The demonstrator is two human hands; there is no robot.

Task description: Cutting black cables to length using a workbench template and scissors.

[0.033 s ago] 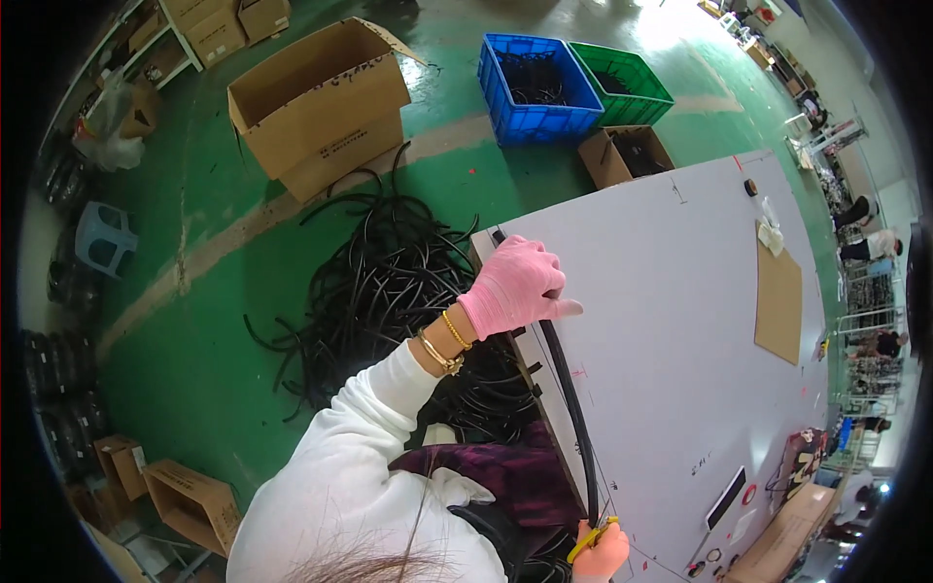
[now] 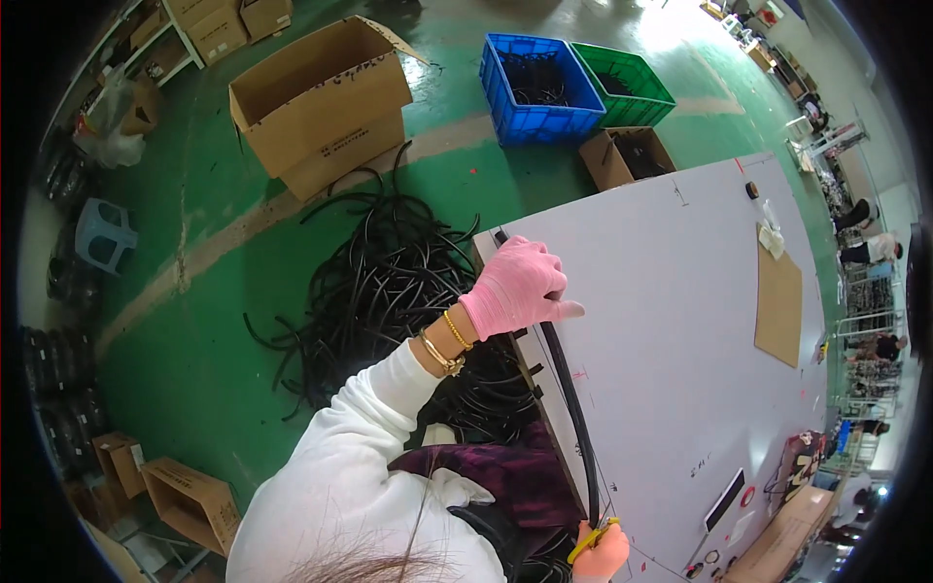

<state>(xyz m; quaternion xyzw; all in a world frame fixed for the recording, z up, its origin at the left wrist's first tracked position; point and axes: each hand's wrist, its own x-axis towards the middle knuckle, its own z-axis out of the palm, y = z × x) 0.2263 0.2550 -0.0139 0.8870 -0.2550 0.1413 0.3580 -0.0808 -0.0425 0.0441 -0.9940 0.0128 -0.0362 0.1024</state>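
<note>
My left hand (image 2: 518, 282), in a pink glove, is closed around a black rubber tube (image 2: 573, 408) near the far left corner of the white table (image 2: 671, 311). A short end of the tube sticks out beyond the fist. From there the tube runs along the table's left edge toward me, bowing slightly. At its near end my right hand (image 2: 604, 557) is closed on yellow-handled scissors (image 2: 586, 542), whose blades are beside the tube; whether they touch it I cannot tell. A tangled heap of black tubes (image 2: 389, 257) lies on the floor left of the table.
Beyond the heap stands a large open cardboard box (image 2: 330, 107). A blue crate (image 2: 539, 92), a green crate (image 2: 627, 92) and a small carton (image 2: 627, 155) sit past the table. A cardboard sheet (image 2: 777, 296), a tape roll (image 2: 751, 190) and a phone-like device (image 2: 725, 499) lie on the tabletop.
</note>
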